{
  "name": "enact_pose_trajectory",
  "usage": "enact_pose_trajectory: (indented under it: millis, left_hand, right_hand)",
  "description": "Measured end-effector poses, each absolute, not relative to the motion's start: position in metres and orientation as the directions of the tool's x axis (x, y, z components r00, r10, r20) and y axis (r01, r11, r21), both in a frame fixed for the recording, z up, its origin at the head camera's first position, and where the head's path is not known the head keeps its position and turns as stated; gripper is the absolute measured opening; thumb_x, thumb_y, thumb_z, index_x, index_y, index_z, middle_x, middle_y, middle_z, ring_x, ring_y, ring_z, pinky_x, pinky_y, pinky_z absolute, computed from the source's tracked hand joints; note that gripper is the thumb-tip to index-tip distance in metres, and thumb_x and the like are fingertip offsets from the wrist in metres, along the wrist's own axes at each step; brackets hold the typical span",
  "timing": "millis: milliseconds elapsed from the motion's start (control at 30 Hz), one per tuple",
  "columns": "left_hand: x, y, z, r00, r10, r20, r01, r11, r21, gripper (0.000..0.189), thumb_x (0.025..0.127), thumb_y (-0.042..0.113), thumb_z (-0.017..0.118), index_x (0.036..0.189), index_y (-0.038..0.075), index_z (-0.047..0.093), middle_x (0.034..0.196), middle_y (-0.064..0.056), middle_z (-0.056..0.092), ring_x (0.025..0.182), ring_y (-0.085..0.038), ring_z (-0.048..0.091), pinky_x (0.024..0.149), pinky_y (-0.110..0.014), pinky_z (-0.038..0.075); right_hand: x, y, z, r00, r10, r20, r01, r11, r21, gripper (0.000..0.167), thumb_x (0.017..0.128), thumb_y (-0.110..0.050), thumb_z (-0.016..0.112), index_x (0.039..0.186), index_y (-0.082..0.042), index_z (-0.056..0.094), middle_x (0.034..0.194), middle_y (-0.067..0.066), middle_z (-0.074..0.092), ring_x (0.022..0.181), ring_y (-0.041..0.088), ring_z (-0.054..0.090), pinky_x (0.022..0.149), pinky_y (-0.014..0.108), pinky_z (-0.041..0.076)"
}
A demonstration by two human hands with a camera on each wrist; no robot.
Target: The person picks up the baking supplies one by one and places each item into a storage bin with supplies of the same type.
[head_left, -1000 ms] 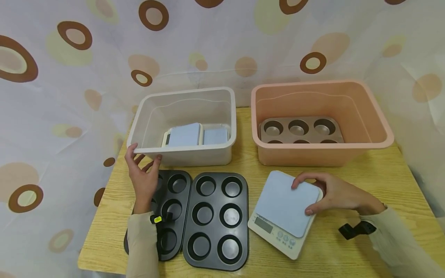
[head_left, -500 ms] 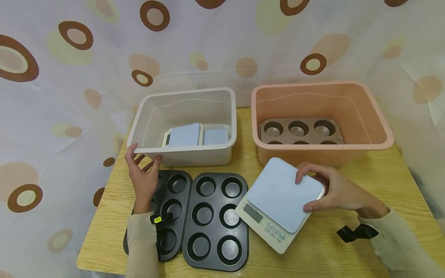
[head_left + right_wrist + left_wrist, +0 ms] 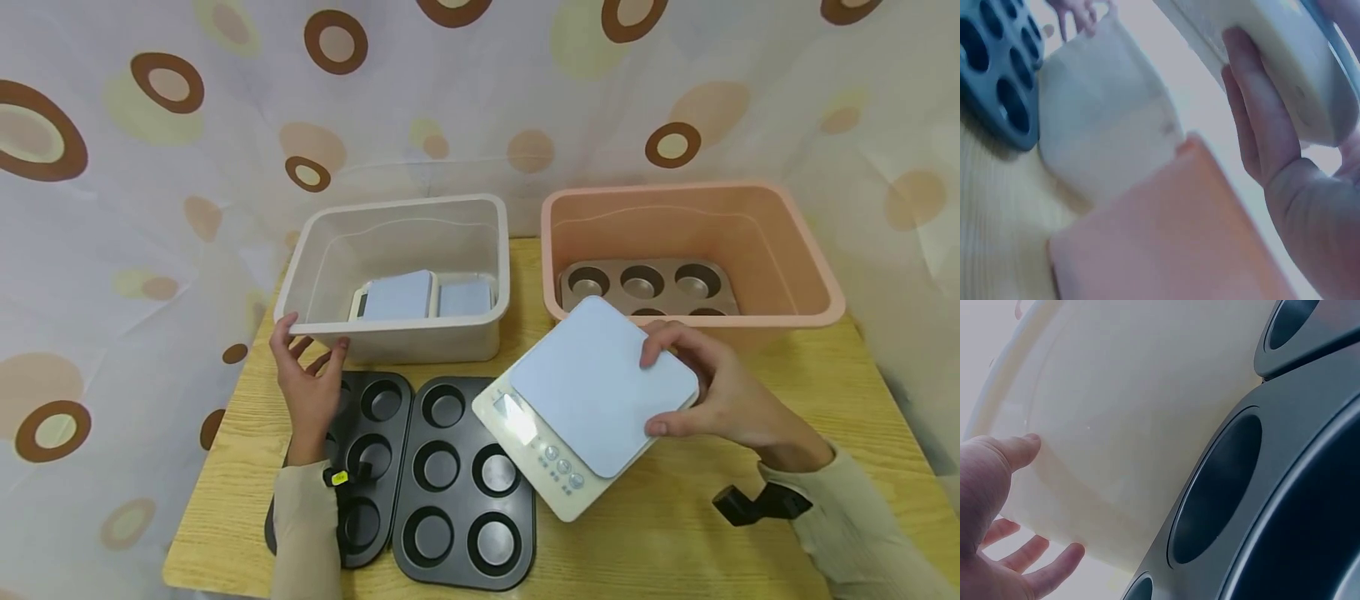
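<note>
My right hand (image 3: pixel 716 392) grips a kitchen scale (image 3: pixel 600 392) by its right edge, thumb and fingertips on the blue-white top plate, other fingers under its pale base (image 3: pixel 1297 81). The scale is tilted above the table, its display end over the right-hand dark muffin tin (image 3: pixel 465 483). At the left, my left hand (image 3: pixel 311 387) holds the front left corner of a white bin (image 3: pixel 420 343), with the thumb (image 3: pixel 1022 450) against the wall. Inside that bin lie two similar scales (image 3: pixel 397 296). A second dark muffin tin (image 3: pixel 360 546) lies partly under my left forearm.
To the right of the white bin stands a pink bin (image 3: pixel 780 321) holding a bronze muffin tin (image 3: pixel 645 287). The wooden table (image 3: pixel 675 533) ends at the left, by a patterned curtain (image 3: pixel 480 100) that also hangs behind the bins.
My right hand has lifted the scale off the table, up and to the left, and tilted it. The left hand has stayed at the white bin's corner.
</note>
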State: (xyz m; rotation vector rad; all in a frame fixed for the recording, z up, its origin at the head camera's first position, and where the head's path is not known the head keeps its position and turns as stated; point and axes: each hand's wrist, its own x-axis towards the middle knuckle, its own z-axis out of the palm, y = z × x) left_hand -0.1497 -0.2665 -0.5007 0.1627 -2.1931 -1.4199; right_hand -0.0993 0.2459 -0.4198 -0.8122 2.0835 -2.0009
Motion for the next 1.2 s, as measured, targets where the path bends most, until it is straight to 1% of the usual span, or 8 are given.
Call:
enact_pose_trajectory:
  millis: [300, 567, 667, 767, 833, 1000, 1100, 1200]
  left_hand:
    - [-0.15, -0.268, -0.499, -0.859, -0.369, 0.355, 0.178, 0.436, 0.882, 0.076, 0.101, 0.013, 0.079, 0.163, 0.02, 0.038, 0.161, -0.008, 0.047, 0.142, -0.024, 0.055, 0.11, -0.063, 0.057]
    - [-0.152, -0.27, -0.498, -0.855, -0.345, 0.386, 0.209, 0.453, 0.867, 0.075, 0.1, 0.013, 0.08, 0.163, 0.02, 0.039, 0.163, -0.007, 0.046, 0.142, -0.024, 0.056, 0.107, -0.042, 0.063]
    - [-0.153, -0.271, -0.498, -0.856, -0.343, 0.387, 0.21, 0.453, 0.866, 0.075, 0.1, 0.014, 0.08, 0.163, 0.021, 0.039, 0.164, -0.006, 0.045, 0.142, -0.024, 0.056, 0.107, -0.044, 0.063]
    - [-0.153, -0.271, -0.499, -0.854, -0.348, 0.388, 0.211, 0.45, 0.868, 0.075, 0.1, 0.013, 0.08, 0.163, 0.021, 0.04, 0.163, -0.007, 0.046, 0.141, -0.025, 0.056, 0.108, -0.053, 0.061]
    - [-0.152, -0.27, -0.499, -0.855, -0.35, 0.383, 0.206, 0.448, 0.87, 0.075, 0.1, 0.012, 0.08, 0.163, 0.021, 0.039, 0.162, -0.007, 0.046, 0.141, -0.025, 0.056, 0.109, -0.058, 0.06]
    - [-0.151, -0.267, -0.501, -0.864, -0.349, 0.364, 0.199, 0.428, 0.882, 0.076, 0.099, 0.013, 0.081, 0.163, 0.02, 0.039, 0.161, -0.01, 0.047, 0.142, -0.027, 0.056, 0.108, -0.063, 0.058]
    - [-0.151, -0.267, -0.502, -0.866, -0.346, 0.36, 0.196, 0.427, 0.883, 0.076, 0.099, 0.014, 0.081, 0.163, 0.021, 0.04, 0.161, -0.01, 0.047, 0.142, -0.027, 0.056, 0.107, -0.056, 0.061]
    - [-0.15, -0.27, -0.502, -0.865, -0.348, 0.362, 0.189, 0.442, 0.877, 0.076, 0.099, 0.015, 0.082, 0.163, 0.021, 0.04, 0.161, -0.009, 0.047, 0.141, -0.025, 0.056, 0.105, -0.041, 0.063]
  right_hand:
    - [-0.099, 0.216, -0.392, -0.914, -0.277, 0.298, -0.303, -0.026, -0.953, 0.065, 0.067, 0.026, 0.085, 0.12, 0.0, 0.061, 0.128, 0.005, 0.061, 0.101, 0.016, 0.064, 0.075, 0.021, 0.062]
    - [-0.107, 0.189, -0.371, -0.945, -0.166, 0.281, -0.3, 0.098, -0.949, 0.06, 0.074, 0.014, 0.091, 0.123, -0.005, 0.063, 0.139, 0.005, 0.057, 0.12, 0.021, 0.058, 0.089, 0.015, 0.057]
    - [-0.114, 0.177, -0.365, -0.96, -0.123, 0.252, -0.265, 0.105, -0.958, 0.057, 0.078, 0.01, 0.091, 0.124, -0.009, 0.062, 0.144, 0.004, 0.054, 0.123, 0.023, 0.058, 0.093, 0.015, 0.056]
    - [-0.126, 0.164, -0.361, -0.967, -0.078, 0.241, -0.248, 0.088, -0.965, 0.055, 0.08, 0.005, 0.092, 0.123, -0.012, 0.062, 0.143, 0.003, 0.053, 0.126, 0.023, 0.056, 0.099, 0.014, 0.055]
    - [-0.136, 0.156, -0.359, -0.968, -0.053, 0.246, -0.25, 0.076, -0.965, 0.054, 0.08, 0.003, 0.093, 0.122, -0.014, 0.063, 0.14, 0.003, 0.055, 0.122, 0.021, 0.059, 0.099, 0.014, 0.056]
    - [-0.162, 0.14, -0.36, -0.962, -0.051, 0.268, -0.27, 0.043, -0.962, 0.051, 0.082, 0.001, 0.092, 0.121, -0.014, 0.063, 0.136, 0.005, 0.055, 0.096, 0.015, 0.075, 0.083, 0.019, 0.065]
    - [-0.175, 0.13, -0.362, -0.963, -0.063, 0.26, -0.263, 0.046, -0.964, 0.05, 0.083, -0.003, 0.092, 0.121, -0.017, 0.063, 0.138, 0.006, 0.053, 0.094, 0.017, 0.076, 0.082, 0.02, 0.066]
    - [-0.184, 0.119, -0.363, -0.969, -0.064, 0.237, -0.241, 0.062, -0.968, 0.05, 0.083, -0.008, 0.094, 0.121, -0.02, 0.063, 0.139, 0.007, 0.053, 0.102, 0.022, 0.074, 0.085, 0.019, 0.064]
